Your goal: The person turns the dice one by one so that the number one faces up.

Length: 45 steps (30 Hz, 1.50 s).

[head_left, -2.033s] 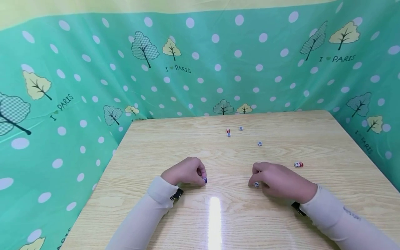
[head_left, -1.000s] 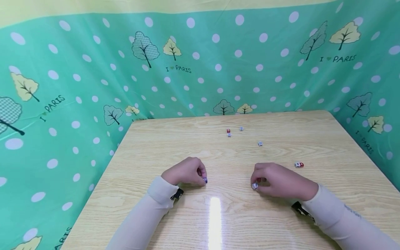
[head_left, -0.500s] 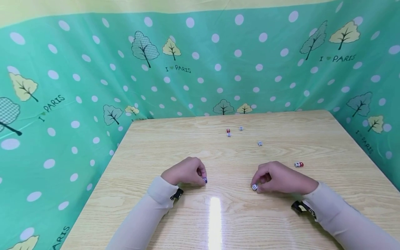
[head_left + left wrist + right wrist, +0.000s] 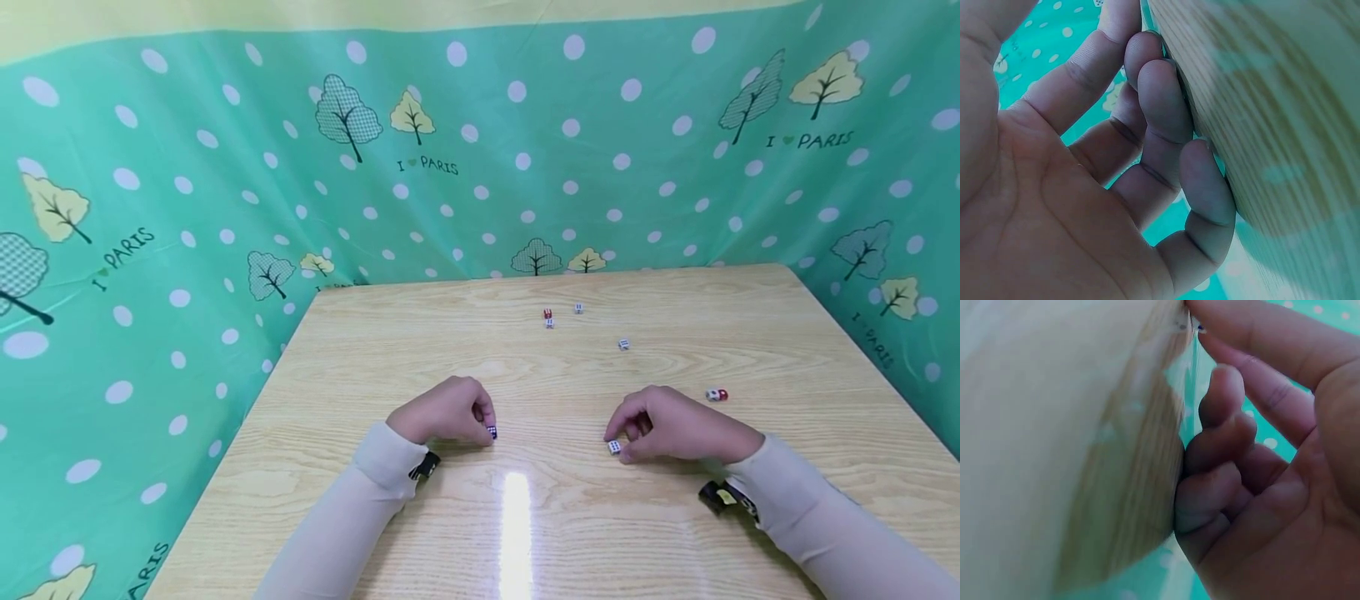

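Note:
In the head view my left hand (image 4: 450, 410) rests low on the wooden table, pinching a small dark blue-and-white dotted die (image 4: 492, 432) between thumb and index finger. To its right, my right hand (image 4: 671, 425) holds a white die (image 4: 614, 447) at its fingertips, a dotted face turned up. From the left wrist view, the left hand's curled fingers (image 4: 1163, 100) lie along the tabletop; the die barely shows there. In the right wrist view the other fingers (image 4: 1219, 440) are folded against the table, and a sliver of the white die (image 4: 1196, 326) shows by the index finger and thumb.
Farther back on the table (image 4: 375, 333) a red die (image 4: 547, 314) sits against a white die (image 4: 550, 324), with another white die (image 4: 578, 308) beside them. One more white die (image 4: 623, 344) lies nearer. A white-and-red pair of dice (image 4: 717, 395) is beyond the right hand. A green dotted curtain (image 4: 480, 150) surrounds the table.
The right hand's fingers have shifted around the white die, turning it so a different dotted face shows, and the wrist has rolled slightly. The left hand has stayed still with its die.

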Available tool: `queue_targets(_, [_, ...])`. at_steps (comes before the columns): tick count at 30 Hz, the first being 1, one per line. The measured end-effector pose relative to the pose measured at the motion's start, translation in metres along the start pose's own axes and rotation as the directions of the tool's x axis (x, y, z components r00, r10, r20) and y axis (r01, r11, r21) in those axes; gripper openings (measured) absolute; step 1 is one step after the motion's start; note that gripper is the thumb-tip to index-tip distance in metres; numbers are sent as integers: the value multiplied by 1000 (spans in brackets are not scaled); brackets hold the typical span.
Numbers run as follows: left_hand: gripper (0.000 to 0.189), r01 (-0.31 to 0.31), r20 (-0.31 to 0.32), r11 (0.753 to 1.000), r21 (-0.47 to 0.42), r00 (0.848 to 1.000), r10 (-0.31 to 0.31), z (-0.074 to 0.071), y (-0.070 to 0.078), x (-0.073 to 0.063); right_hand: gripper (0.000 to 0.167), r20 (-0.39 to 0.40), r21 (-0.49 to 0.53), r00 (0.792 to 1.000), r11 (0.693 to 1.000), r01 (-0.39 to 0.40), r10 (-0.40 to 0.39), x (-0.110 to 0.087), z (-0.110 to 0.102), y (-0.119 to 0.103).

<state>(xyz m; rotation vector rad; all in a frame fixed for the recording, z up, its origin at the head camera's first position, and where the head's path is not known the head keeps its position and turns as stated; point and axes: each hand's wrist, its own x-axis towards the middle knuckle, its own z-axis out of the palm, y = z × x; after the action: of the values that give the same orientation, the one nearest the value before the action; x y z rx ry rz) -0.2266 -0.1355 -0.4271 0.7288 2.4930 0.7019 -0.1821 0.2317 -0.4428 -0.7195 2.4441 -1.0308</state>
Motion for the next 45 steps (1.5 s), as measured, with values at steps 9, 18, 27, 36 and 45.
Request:
queue_targets(9, [14,9,8,1000,7,1000,-9,-1,0,0,19,-78,-460,982,880,119,-173,-6,11,-30])
queue_targets(18, [14,4,4,1000,-11,1000,-4,-1,2,-1,12,-78,-656,933,723,217,-351,-6,20,-36])
queue_targets(27, [14,6,-1,1000,-8,1000,-6,-1,3,-1,13,-96,-448,965,876,178,-245,-5,10,-31])
queue_targets(36, [14,4,1,1000,-8,1000,-4,-2,3,-2,16,-59,-194,989,973,124,-137,-1,3,-21])
queue_targets(45, [13,5,3,1000,-4,1000,-5,-2,3,-2,16,-59,-196,994,977,84,-97,1,7,-12])
